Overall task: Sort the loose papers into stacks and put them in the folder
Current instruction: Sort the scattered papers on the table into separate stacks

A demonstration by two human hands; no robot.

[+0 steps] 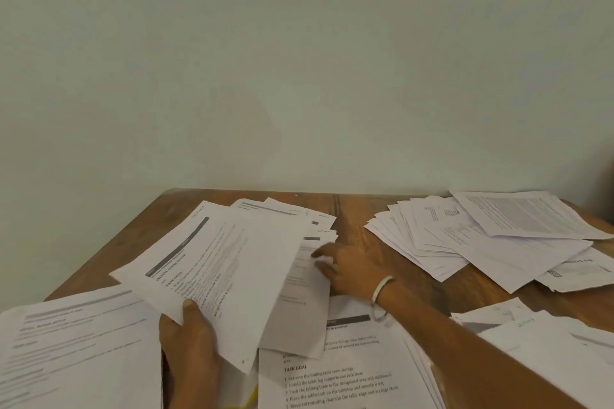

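Head view: left hand (189, 339) grips the near corner of a printed sheet (219, 272), thumb on top; the sheet is tilted, long axis running from near-right to far-left. Right hand (349, 267) pinches the right edge of the sheets beneath (299, 305). Fanned stack (465, 242) lies far right on the wooden table (352, 209).

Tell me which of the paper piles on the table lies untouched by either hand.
The fanned pile at the far right. The left hand grips the lifted sheets, and the right hand touches the papers beneath them.
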